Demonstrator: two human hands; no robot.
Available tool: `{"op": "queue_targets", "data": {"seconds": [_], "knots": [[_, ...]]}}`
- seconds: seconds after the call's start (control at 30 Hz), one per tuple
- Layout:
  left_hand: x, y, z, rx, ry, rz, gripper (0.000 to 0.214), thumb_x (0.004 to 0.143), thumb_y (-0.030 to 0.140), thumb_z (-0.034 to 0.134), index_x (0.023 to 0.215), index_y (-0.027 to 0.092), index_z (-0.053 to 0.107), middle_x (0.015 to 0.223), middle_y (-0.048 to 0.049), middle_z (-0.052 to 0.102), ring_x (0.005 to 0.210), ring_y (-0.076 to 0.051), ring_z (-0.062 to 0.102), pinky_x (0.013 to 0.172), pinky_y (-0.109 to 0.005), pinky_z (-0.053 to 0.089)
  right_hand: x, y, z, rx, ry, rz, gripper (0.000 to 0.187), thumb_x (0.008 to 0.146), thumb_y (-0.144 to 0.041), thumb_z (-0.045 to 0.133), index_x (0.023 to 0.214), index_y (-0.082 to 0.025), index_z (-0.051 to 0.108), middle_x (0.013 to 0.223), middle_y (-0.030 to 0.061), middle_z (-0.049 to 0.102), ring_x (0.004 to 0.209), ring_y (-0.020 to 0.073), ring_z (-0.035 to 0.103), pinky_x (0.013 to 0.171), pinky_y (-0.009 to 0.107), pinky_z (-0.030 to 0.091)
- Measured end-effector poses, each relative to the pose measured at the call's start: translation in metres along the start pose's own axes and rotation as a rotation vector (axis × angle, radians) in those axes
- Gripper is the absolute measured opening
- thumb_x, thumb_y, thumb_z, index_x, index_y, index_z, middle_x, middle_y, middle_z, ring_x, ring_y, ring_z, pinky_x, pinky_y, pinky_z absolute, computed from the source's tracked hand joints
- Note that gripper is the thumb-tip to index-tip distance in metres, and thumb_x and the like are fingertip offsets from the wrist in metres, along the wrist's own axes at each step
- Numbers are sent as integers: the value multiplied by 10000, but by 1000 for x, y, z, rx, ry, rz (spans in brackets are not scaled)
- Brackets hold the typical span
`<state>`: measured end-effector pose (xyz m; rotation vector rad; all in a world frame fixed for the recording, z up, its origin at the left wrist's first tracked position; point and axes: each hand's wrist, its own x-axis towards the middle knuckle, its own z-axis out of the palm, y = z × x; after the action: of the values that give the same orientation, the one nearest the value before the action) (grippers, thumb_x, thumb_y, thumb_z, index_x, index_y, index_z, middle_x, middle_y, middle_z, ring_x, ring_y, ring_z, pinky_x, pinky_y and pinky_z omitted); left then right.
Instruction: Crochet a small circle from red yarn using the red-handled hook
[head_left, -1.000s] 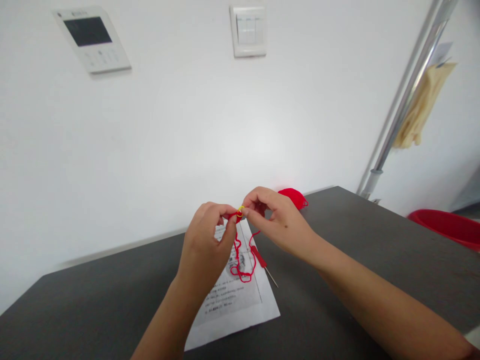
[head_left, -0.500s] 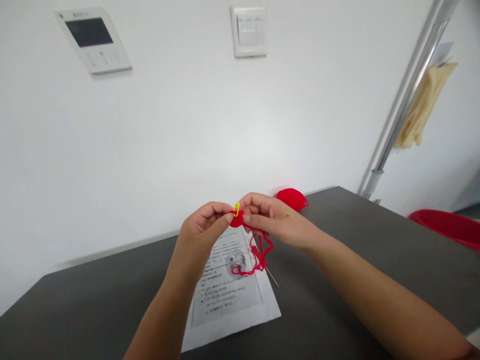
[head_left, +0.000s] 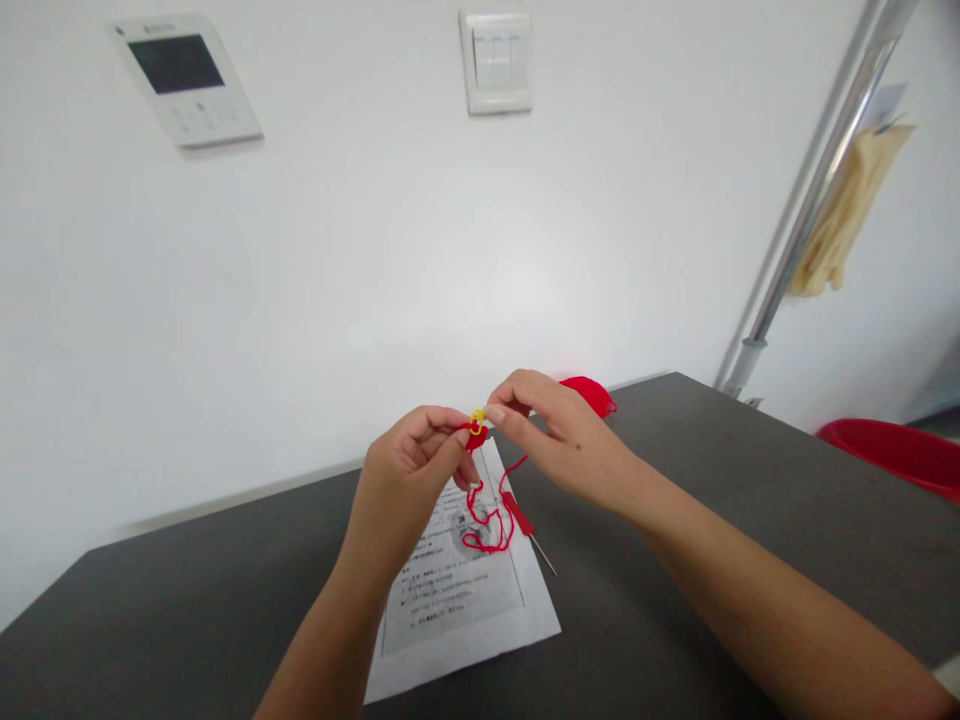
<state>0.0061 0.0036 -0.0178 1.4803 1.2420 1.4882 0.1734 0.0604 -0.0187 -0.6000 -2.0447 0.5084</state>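
My left hand (head_left: 409, 470) pinches a small red crochet piece (head_left: 475, 438) above the table. My right hand (head_left: 555, 440) pinches a small yellow stitch marker (head_left: 477, 419) that sits on the top edge of that piece. Red yarn (head_left: 487, 510) hangs from the piece and loops down onto a printed paper sheet (head_left: 465, 600). A crochet hook with a red handle (head_left: 525, 520) lies on the sheet's right side, its metal tip pointing toward me. A ball of red yarn (head_left: 592, 392) rests on the table behind my right hand.
The dark grey table (head_left: 712, 520) meets a white wall with a light switch (head_left: 496, 60) and an intercom panel (head_left: 184, 78). A metal pole (head_left: 810, 200) with a beige cloth (head_left: 844, 215) stands at the right, and a red basin (head_left: 892, 450) sits beyond the table edge.
Half a second ago the hands were level with the piece flat between them; now my right hand has lifted slightly onto the yellow marker and the hanging yarn has swung back left.
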Motion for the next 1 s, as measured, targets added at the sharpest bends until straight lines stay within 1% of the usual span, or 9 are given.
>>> {"op": "queue_targets", "data": {"seconds": [0.07, 0.17, 0.27, 0.4, 0.47, 0.6, 0.8, 0.9, 1.0], "knots": [[-2, 1, 2, 35, 16, 10, 46, 791, 196, 656, 830, 176, 670, 487, 55, 647, 459, -103, 587, 495, -213, 483, -1, -2, 1, -32, -5, 9, 221, 973, -293, 507, 786, -193, 569, 749, -2, 585, 754, 150, 537, 715, 283, 396], [-4, 4, 5, 94, 14, 3, 55, 786, 191, 643, 828, 175, 675, 488, 58, 641, 470, -100, 589, 499, -206, 485, -1, -3, 3, -37, -13, 35, 204, 955, -238, 493, 763, -197, 549, 723, -16, 567, 709, 133, 509, 672, 265, 369], [-6, 6, 7, 148, 6, 19, 61, 796, 209, 617, 821, 179, 665, 486, 63, 623, 466, -105, 582, 486, -208, 474, -2, -4, 3, -15, -6, 78, 181, 919, -232, 513, 745, -197, 542, 701, -24, 553, 662, 121, 481, 613, 251, 338], [-8, 5, 6, 297, 9, 78, 82, 817, 233, 594, 844, 189, 657, 515, 54, 620, 488, -127, 595, 492, -235, 463, 0, -2, 2, 138, -111, 239, 195, 891, -265, 484, 710, -202, 515, 610, -52, 474, 566, 108, 420, 528, 240, 294], [-8, 3, 5, 385, 12, 132, 93, 830, 233, 583, 858, 192, 661, 543, 44, 629, 513, -140, 609, 516, -255, 468, 0, -2, 1, 193, -133, 288, 205, 883, -278, 471, 695, -203, 505, 594, -57, 447, 555, 108, 405, 518, 238, 290], [-7, 1, 2, 526, 3, 250, 116, 862, 193, 553, 881, 204, 667, 603, 36, 648, 542, -141, 620, 566, -273, 476, -1, -4, 4, 142, -38, 271, 219, 882, -277, 479, 675, -204, 487, 592, -52, 451, 566, 110, 412, 530, 237, 289], [-5, -4, 2, 751, 9, 534, 135, 909, 157, 494, 880, 217, 612, 683, 19, 641, 628, -156, 628, 614, -277, 492, -4, -7, 11, -32, 58, 216, 223, 893, -251, 482, 674, -206, 486, 567, -55, 450, 528, 105, 389, 540, 243, 278], [-5, -7, 2, 839, 25, 593, 134, 917, 137, 482, 897, 221, 584, 705, 15, 640, 640, -161, 620, 644, -286, 505, -5, -7, 13, -88, 77, 200, 226, 909, -263, 482, 690, -207, 493, 565, -53, 457, 519, 108, 398, 544, 246, 282], [-5, -10, 3, 884, 36, 624, 144, 931, 133, 461, 913, 224, 572, 735, 5, 644, 664, -167, 626, 668, -294, 515, -5, -7, 12, -143, 58, 172, 222, 921, -253, 476, 705, -207, 503, 562, -49, 472, 512, 112, 414, 543, 251, 274]]}}
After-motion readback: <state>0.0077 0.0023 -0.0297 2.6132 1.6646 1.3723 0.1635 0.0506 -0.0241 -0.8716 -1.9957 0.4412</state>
